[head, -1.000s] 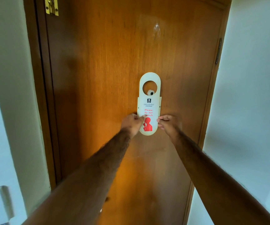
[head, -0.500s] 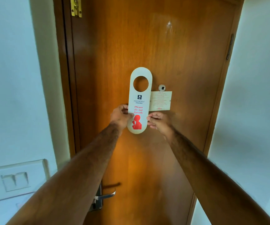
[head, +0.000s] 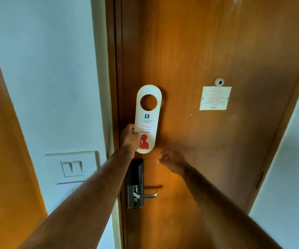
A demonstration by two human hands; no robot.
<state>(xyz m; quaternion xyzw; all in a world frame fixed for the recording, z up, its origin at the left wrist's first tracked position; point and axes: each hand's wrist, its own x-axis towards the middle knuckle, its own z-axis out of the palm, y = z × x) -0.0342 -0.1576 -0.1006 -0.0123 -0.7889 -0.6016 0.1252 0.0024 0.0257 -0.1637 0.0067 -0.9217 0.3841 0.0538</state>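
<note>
A white "Please do not disturb" door hanger [head: 147, 121] with a round hole and a red figure stands upright against the wooden door [head: 208, 51]. My left hand [head: 130, 139] pinches its lower left edge. My right hand [head: 172, 161] is off the hanger, below and to its right, blurred, with fingers loosely curled and nothing in them. Under the hanger sits the metal lock plate with a lever handle [head: 146, 195].
A peephole [head: 219, 82] and a white notice card [head: 215, 98] are on the door to the right. A light switch panel [head: 72, 167] is on the white wall at left. An orange-brown panel [head: 5, 141] fills the far left.
The hanger came off the peephole and moved left toward the door edge. My right hand let go of it and dropped lower. The handle and switch came into view.
</note>
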